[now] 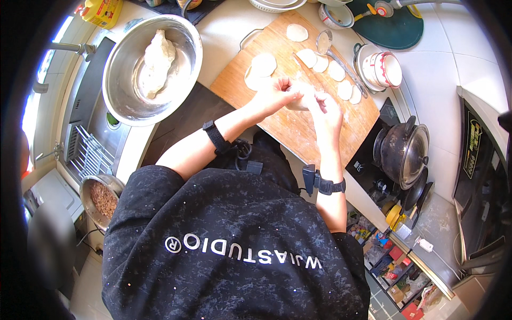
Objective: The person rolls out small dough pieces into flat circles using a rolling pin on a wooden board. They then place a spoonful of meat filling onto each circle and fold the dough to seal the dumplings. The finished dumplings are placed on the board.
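My left hand [278, 95] and my right hand [329, 114] meet over a wooden cutting board [296, 134]. Between them they pinch a piece of pale dough [297, 105], partly hidden by the fingers. Just left of my left hand, two flat dough rounds [264, 65] overlap on the board. Beyond my hands lie several more rounds [337, 71], and a single one [297, 33] sits near the far corner. A metal ladle [347, 66] rests along the board's right side, its bowl end pointing away from me.
On the left stands a large steel basin [192, 68] holding a dough lump [158, 64]. Behind it is a sink [94, 136]. A metal bowl of brown filling [105, 200] is at lower left. Stacked bowls [382, 70] and a lidded pot [402, 154] stand to the right.
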Demonstrator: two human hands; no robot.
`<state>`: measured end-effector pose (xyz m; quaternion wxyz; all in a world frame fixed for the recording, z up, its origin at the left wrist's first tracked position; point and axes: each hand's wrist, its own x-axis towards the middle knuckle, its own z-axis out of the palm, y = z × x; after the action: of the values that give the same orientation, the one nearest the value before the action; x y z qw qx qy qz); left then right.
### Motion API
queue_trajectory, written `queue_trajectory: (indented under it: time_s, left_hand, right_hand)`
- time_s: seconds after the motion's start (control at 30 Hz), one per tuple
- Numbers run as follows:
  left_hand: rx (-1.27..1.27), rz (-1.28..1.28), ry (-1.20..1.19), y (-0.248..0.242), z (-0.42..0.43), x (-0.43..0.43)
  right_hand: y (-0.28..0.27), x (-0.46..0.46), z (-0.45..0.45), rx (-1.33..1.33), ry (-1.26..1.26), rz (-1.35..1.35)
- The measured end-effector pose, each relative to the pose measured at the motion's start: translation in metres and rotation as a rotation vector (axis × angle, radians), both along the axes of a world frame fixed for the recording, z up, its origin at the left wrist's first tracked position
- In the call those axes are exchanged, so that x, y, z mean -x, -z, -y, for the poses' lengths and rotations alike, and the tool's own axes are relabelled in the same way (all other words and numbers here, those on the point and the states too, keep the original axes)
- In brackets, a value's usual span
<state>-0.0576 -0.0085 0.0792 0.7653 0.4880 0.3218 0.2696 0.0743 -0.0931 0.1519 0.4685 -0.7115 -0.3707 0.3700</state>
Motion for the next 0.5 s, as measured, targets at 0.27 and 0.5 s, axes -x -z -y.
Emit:
queue_trajectory:
  time_s: [0.27, 0.5]
  left_hand:
    - [-0.068, -0.068, 0.100, -0.0006, -0.0033, 0.0025]
    - [0.022, -0.035, 0.123, -0.0021, -0.0080, 0.0081]
  right_hand:
    - [0.0045, -0.0006, -0.0042, -0.024, -0.021, 0.009]
    - [0.0077, -0.0019, 0.0015, -0.044, -0.108, 0.200]
